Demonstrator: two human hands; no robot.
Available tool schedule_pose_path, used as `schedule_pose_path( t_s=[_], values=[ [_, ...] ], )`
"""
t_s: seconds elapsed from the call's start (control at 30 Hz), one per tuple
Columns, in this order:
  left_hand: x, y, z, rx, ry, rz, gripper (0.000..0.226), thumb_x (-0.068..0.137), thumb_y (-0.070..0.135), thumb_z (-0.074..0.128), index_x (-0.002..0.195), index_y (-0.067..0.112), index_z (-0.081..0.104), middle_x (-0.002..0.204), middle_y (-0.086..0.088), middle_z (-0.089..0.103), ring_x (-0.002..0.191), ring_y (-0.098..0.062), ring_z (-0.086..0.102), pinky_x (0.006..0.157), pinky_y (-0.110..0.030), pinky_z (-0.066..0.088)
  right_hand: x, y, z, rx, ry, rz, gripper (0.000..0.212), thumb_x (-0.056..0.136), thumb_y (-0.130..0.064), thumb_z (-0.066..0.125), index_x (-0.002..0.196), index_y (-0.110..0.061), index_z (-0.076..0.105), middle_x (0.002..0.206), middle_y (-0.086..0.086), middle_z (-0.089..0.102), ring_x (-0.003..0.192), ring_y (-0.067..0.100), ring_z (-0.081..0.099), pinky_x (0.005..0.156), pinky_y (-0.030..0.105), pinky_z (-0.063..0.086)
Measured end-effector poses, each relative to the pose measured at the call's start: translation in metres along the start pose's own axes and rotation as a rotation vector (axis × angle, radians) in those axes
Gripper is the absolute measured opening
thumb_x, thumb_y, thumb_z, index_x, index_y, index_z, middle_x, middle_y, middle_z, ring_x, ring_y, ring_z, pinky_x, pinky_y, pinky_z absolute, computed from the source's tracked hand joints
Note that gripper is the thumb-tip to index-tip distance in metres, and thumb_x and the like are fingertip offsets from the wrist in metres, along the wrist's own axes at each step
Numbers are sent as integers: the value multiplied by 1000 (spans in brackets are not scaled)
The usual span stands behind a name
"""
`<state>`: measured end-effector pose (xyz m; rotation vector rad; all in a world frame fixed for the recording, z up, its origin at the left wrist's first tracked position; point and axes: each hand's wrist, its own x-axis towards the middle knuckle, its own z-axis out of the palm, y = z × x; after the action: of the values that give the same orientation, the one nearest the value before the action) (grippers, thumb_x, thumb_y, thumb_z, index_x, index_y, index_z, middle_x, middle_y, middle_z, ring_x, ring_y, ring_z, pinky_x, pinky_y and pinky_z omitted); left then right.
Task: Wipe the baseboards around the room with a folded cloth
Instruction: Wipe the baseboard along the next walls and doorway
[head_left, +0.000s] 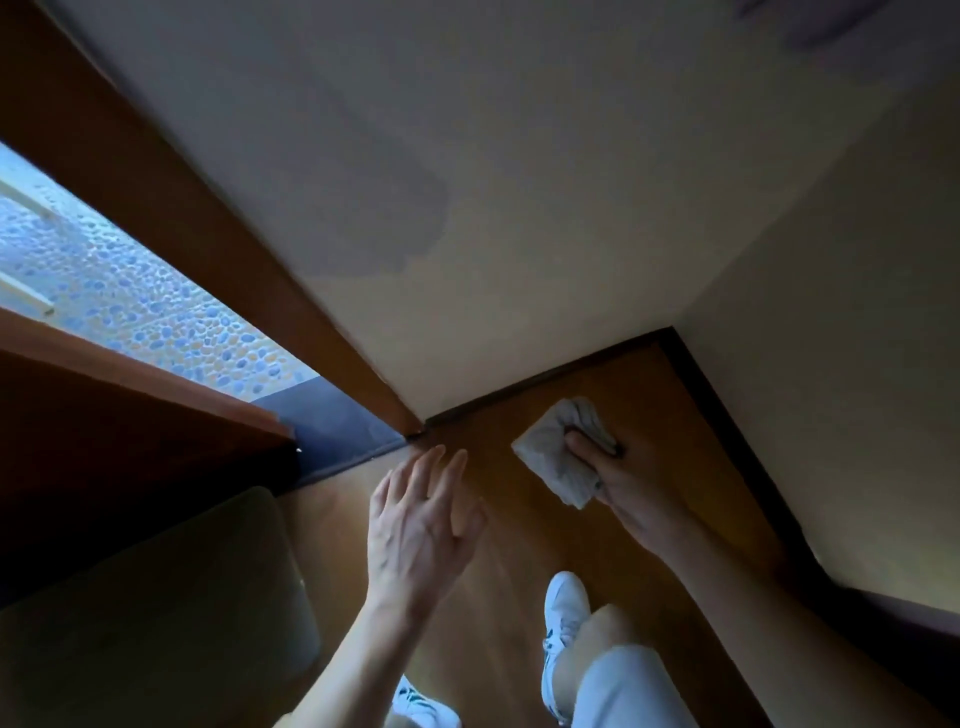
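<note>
**Cloth held near the room corner**

The right hand (631, 493) grips a white cloth (558, 457), its fingers (589, 447) curled round the bunched fabric. The cloth is over the wood floor (519, 561), at about 4 o'clock from the picture's centre. It is near but apart from the dark baseboard (727, 431), which runs along the foot of the pale wall (467, 208) and turns at the corner, at 1 o'clock from the cloth. Whether the cloth touches the floor cannot be told. The left hand (423, 525), at 8 o'clock from the cloth, holds nothing, its fingers straight and slightly spread. White shoes (566, 613) stand at 6 o'clock. At 9 o'clock a doorway opens on pebble paving (156, 312). An olive cushion (156, 597) lies at 7 o'clock.
</note>
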<state>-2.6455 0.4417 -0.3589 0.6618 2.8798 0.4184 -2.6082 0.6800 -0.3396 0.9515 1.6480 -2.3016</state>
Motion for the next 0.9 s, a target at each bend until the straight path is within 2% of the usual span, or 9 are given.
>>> schedule_pose_path(
  t_s=[0.13,0.23,0.33,0.47,0.57,0.67,0.8,0.83,0.9],
  values=[
    [11,-46,121,4,-14,-41,60,92,55,49,146,28,50,148,-1,52,138,-24,45,112,-48,39,95,90,-18,-75,-97,67,33,76,-21,76,101,-1,68,88,8,71,82,18,70,63,26,55],
    [22,-84,212,4,-14,-87,61,91,55,49,145,27,51,147,-1,52,137,-24,45,111,-47,40,174,158,-37,-190,-191,104,26,76,-15,80,94,-1,69,78,5,68,74,17,69,60,24,53],
    [33,-117,297,-5,-7,-131,60,91,52,53,145,27,51,147,-1,51,137,-23,45,111,-46,40,249,219,-51,-292,-228,107,31,70,-16,85,96,-4,73,87,8,74,83,22,73,65,26,55],
    [44,-160,400,-1,-11,-181,59,93,52,54,147,29,49,151,1,47,139,-21,42,113,-44,38,335,298,-49,-410,-253,52,46,64,-29,86,104,-12,73,95,2,76,91,18,73,69,26,56],
    [54,-192,466,10,-18,-208,60,94,54,51,150,34,44,155,5,40,143,-18,36,115,-40,34,390,351,-36,-483,-281,-18,39,72,-30,84,107,-16,73,102,0,75,95,14,72,78,31,57],
    [63,-221,517,5,-12,-251,61,93,59,47,150,39,41,159,8,33,145,-15,29,117,-37,30,428,394,-12,-518,-266,-127,25,80,-30,79,103,-22,73,101,-2,74,92,10,71,72,23,55],
    [58,-250,557,-10,38,-220,60,90,59,54,146,38,50,158,2,39,147,-21,31,121,-43,26,461,428,18,-707,-170,-371,29,82,-40,76,104,-22,72,97,-9,72,93,7,67,76,24,54],
    [55,-253,564,-9,64,-200,59,89,57,55,145,37,52,157,1,41,147,-21,31,121,-45,25,465,434,24,-750,-123,-429,29,82,-43,75,102,-24,72,95,-12,71,91,3,66,76,21,53],
    [54,-257,576,-2,113,-180,58,87,56,57,142,38,54,156,2,43,147,-22,34,121,-48,25,469,446,34,-773,-42,-542,24,82,-42,75,98,-26,72,89,-18,68,86,-4,63,70,6,45]
  ],
)
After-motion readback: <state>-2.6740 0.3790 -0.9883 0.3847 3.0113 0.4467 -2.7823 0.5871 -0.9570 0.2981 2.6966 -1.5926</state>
